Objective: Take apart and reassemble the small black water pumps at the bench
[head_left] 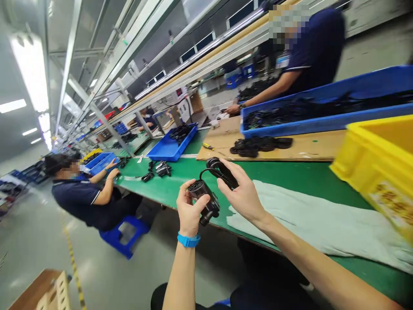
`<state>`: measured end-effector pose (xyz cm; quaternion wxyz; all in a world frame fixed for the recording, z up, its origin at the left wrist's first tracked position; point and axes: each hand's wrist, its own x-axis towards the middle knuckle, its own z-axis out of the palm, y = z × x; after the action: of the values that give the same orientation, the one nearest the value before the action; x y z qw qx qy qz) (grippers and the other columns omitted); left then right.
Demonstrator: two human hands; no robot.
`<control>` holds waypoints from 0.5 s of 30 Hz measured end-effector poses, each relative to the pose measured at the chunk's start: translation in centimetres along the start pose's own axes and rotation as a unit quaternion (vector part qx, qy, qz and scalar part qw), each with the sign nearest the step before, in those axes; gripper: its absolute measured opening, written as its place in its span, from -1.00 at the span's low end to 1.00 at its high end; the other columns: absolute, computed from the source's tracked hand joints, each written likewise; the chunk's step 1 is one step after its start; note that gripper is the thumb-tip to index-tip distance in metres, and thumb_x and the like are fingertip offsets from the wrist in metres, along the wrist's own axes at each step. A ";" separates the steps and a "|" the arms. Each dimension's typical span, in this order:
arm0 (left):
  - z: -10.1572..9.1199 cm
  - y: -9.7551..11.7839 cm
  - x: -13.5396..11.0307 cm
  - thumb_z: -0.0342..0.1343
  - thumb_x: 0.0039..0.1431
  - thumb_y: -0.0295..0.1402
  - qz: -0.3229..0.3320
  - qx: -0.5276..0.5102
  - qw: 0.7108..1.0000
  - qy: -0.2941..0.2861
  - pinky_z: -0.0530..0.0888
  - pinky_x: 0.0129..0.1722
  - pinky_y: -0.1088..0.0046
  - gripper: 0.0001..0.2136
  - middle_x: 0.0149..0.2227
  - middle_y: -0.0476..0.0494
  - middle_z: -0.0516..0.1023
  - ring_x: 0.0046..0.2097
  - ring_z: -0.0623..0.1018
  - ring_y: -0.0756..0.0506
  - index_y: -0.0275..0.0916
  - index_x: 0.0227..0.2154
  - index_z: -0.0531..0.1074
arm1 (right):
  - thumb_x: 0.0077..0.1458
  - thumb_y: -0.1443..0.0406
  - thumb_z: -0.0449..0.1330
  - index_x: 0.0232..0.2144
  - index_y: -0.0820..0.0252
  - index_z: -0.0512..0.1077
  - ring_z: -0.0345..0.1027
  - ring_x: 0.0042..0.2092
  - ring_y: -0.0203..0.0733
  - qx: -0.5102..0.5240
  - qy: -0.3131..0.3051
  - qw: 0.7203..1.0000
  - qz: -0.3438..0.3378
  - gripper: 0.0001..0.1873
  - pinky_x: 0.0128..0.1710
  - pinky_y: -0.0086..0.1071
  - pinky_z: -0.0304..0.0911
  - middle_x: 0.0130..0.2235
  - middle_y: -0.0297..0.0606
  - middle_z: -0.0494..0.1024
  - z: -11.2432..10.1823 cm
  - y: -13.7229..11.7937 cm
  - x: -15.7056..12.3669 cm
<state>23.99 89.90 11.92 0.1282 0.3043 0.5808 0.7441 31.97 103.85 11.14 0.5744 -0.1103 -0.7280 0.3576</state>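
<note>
My left hand (189, 209), with a blue wristband, is closed around a small black device (204, 199) with a vented round end, held just above the near edge of the green bench (300, 176). My right hand (240, 189) grips the device's coiled black cable bundle (219, 168) a little higher and to the right. A thin black cord arcs between the two parts. A pale grey cloth (322, 224) lies on the bench under my right forearm.
A yellow crate (383, 168) stands at the right, a long blue tray (325, 112) of black cables behind it, and black coils (258, 146) on brown board. A smaller blue tray (171, 144) sits further left. One person sits on a blue stool (124, 237) at left; another works across the bench.
</note>
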 end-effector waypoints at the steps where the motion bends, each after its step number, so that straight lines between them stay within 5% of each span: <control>1: -1.4 0.1 -0.6 0.46 -0.08 -0.27 -0.009 -0.012 1.000 0.023 0.51 -0.22 0.45 -0.44 -0.24 -0.08 0.60 -0.27 0.54 -0.03 -0.21 0.02 0.47 | 0.24 0.24 0.17 0.25 0.08 0.36 0.37 0.20 0.00 0.024 -0.029 0.999 0.018 -0.47 0.25 -0.05 0.29 0.17 -0.10 0.49 1.2 -0.5 -0.5; 7: -7.8 1.1 -4.4 0.51 -0.19 -0.27 -0.026 -0.061 0.985 0.160 0.54 -0.26 0.43 -0.42 -0.30 -0.05 0.59 -0.31 0.54 -0.03 -0.24 -0.06 0.47 | 0.20 0.15 0.20 0.22 0.12 0.40 0.41 0.16 0.00 0.129 -0.173 0.973 0.088 -0.45 0.18 -0.10 0.35 0.16 -0.10 0.51 7.9 -3.2 -3.3; 15: -16.4 1.3 -10.6 0.53 -0.22 -0.21 0.002 -0.051 0.947 0.318 0.54 -0.18 0.36 -0.39 -0.28 -0.09 0.62 -0.26 0.60 -0.10 -0.22 -0.06 0.47 | 0.18 0.19 0.22 0.20 0.08 0.42 0.42 0.17 0.00 0.234 -0.312 0.918 0.074 -0.47 0.23 -0.04 0.31 0.17 -0.13 0.51 16.2 -8.5 -7.9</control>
<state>22.62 70.83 7.57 -0.0494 0.0463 0.5517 0.8313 21.76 86.77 9.27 0.2993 0.0907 -0.7552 0.5760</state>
